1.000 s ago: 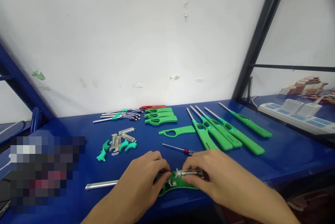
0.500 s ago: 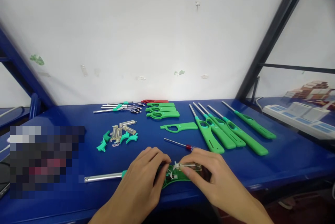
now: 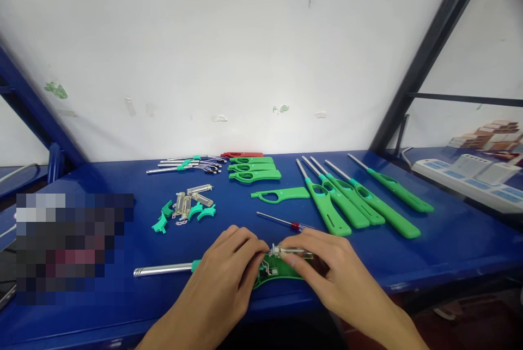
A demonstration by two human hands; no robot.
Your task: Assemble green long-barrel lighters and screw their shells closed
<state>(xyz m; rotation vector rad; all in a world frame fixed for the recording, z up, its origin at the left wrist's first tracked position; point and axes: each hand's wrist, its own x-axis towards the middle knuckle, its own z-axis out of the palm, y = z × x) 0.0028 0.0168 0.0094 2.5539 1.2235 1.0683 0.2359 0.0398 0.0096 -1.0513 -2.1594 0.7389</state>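
Observation:
At the table's front edge lies an opened long-nosed lighter [image 3: 286, 272], its green half-shell facing up with thin white wires inside. Its metal barrel [image 3: 163, 270] points left. My left hand [image 3: 229, 263] is closed over the lighter's middle, covering the trigger area, with thumb and forefinger together at the tank's nozzle end. Whatever small part those fingertips pinch is hidden. Between thumb and fingers of my right hand [image 3: 327, 260] is a clear fuel tank [image 3: 292, 252], lying lengthwise just above the shell's handle. Behind my right hand lies a screwdriver [image 3: 281, 221].
Closed green lighters [image 3: 329, 208] lie at the right. Loose green half-shells [image 3: 281, 195] and a red one [image 3: 244, 155] are behind. Spare tanks [image 3: 188, 204], teal clips [image 3: 162, 217] and wired barrels [image 3: 174, 169] lie left. A wall [image 3: 245, 55] bounds the table.
The fuel tank and my right fingers have tilted slightly, and the tank's nozzle end is now closer to my left fingertips. The view has shifted a little.

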